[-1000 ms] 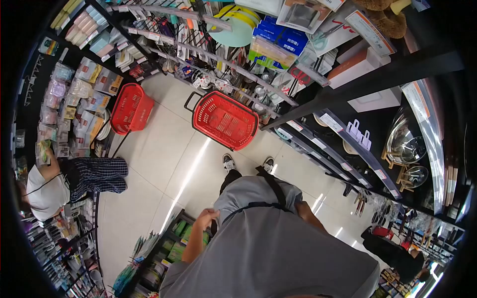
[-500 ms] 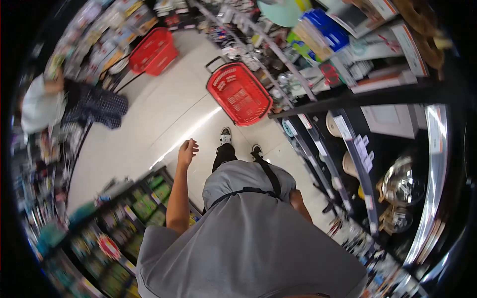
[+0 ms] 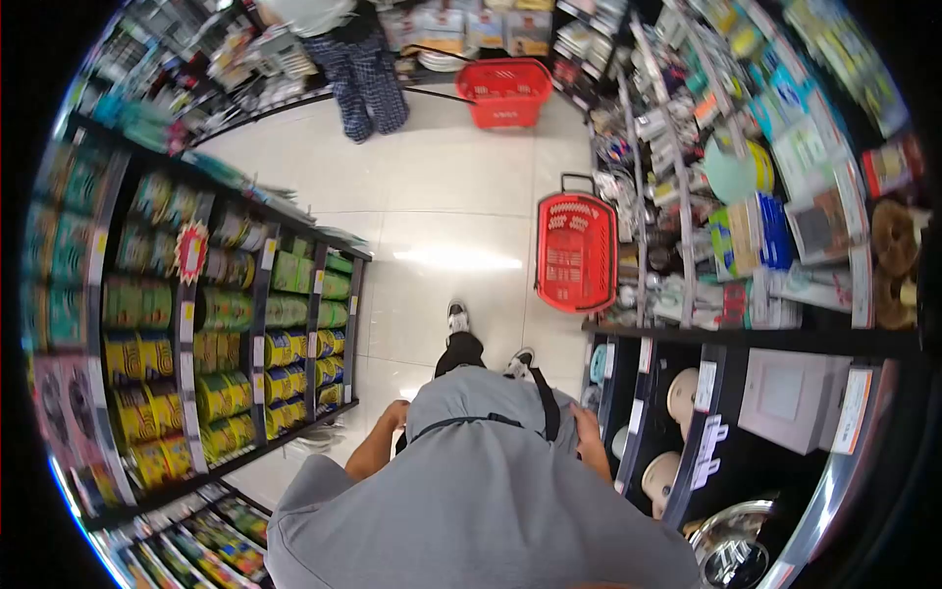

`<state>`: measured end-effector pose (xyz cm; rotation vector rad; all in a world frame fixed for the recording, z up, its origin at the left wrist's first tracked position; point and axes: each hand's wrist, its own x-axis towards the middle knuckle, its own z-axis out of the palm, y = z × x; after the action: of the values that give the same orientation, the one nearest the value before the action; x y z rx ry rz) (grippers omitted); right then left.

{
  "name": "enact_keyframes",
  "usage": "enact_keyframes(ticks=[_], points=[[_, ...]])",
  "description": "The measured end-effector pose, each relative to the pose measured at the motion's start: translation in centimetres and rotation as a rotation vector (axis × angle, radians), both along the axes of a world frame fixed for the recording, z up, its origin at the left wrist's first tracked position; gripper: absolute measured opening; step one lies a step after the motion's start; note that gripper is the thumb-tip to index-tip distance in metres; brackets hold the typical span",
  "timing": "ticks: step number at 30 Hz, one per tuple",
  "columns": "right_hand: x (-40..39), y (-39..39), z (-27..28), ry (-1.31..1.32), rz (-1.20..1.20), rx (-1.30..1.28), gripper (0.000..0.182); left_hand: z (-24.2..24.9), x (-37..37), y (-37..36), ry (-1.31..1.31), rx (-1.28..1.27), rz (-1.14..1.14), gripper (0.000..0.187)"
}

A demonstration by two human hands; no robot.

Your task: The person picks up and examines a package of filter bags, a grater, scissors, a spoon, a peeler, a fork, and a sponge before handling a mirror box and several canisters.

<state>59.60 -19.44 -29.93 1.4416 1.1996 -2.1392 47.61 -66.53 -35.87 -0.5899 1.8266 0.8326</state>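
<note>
My left hand (image 3: pixel 394 413) hangs low beside my grey clothing (image 3: pixel 491 471), near the left shelf of yellow and green packs; its fingers are too small and turned away to read. On the other side, my right hand (image 3: pixel 587 426) is at my hip, close to the right-hand shelving, with its fingers mostly hidden. A red shopping basket (image 3: pixel 577 253) with a dark handle stands on the floor ahead and to the right, apart from both hands. No goods show inside it.
A person in patterned trousers (image 3: pixel 358 83) stands ahead, beside a second red basket (image 3: pixel 505 90) with long dark handles. Packs fill the left shelf (image 3: pixel 226 324). Crowded racks (image 3: pixel 677 187) line the right, with pale containers (image 3: pixel 677 393) and shiny metal bowls (image 3: pixel 734 550) lower down.
My view has turned left, so the baskets and the person appear further right. My left hand has dropped from out in front, fingers apart, to beside my body.
</note>
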Motion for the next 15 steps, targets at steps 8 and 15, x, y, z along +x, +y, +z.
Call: enact_keyframes(ticks=[8,15], points=[[-4.4,-1.6,-1.2,0.005,0.291,0.047,0.037,-2.8,2.6,-1.9,0.451,0.08,-0.056,0.034],[-8.2,-7.8,-2.3,0.058,0.63,0.255,0.025,-0.7,2.2,-8.1,0.337,0.1,0.447,0.026]])
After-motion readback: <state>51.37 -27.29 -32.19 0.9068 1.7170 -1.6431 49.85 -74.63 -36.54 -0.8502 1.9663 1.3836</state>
